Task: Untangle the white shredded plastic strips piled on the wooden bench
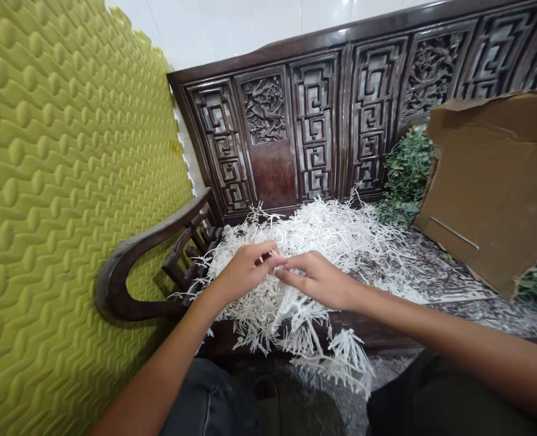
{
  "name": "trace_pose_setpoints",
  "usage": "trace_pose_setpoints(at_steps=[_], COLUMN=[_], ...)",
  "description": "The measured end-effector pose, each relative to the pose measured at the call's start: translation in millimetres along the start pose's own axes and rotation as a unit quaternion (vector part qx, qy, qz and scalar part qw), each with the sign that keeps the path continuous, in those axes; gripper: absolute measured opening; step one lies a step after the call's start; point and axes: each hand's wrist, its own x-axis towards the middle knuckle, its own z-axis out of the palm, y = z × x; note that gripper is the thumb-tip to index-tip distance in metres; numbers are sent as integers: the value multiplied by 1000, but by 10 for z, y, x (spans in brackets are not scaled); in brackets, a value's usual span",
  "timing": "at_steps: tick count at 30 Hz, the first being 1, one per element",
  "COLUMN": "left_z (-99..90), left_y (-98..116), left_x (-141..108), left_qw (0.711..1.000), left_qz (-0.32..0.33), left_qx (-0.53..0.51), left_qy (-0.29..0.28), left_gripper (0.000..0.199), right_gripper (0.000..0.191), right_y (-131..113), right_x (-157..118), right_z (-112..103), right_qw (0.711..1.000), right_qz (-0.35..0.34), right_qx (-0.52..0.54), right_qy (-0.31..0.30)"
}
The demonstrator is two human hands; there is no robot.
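Note:
My left hand and my right hand meet fingertip to fingertip above a heap of white plastic sprigs. Thumb and fingers are pinched together on both hands. A bit of white sprig shows between them, though most of what they grip is hidden by the fingers. Just below my hands, white branched sprigs spread out with needle-like tips. One fan-shaped sprig hangs over the bench's front edge.
The heap lies on a dark carved wooden bench with a curved armrest at the left. Beside it stands a yellow textured foam mat. Green artificial foliage and a torn cardboard piece are at the right.

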Motion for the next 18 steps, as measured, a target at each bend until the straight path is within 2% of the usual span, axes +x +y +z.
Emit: trace_pose_setpoints(at_steps=[4,8,12,13,15,17,18], left_z=[-14,29,93,87,25,-82,-134], left_y=[-90,-76,-43,-79,-232,-472,-604], left_x=[99,195,309,337,369,344,309], left_qw=[997,993,987,984,969,944,931], left_qz=[9,15,34,33,-4,-94,-143], left_qx=[-23,-6,41,66,123,151,151], left_qy=[75,116,150,164,213,279,299], left_gripper=[33,31,30,30,31,30,31], right_gripper=[40,39,40,40,39,36,35], right_y=[-114,-79,-39,-74,-220,-430,-527], right_x=[49,114,116,91,5,-114,-174], right_z=[-14,-79,-136,-133,-100,-46,-20], right_qw=[997,993,990,991,996,993,990], right_qz=[2,3,1,-7,-49,-113,-135], right_qx=[-36,-63,-46,-35,-2,32,35], right_qy=[66,95,131,127,79,-2,-15])
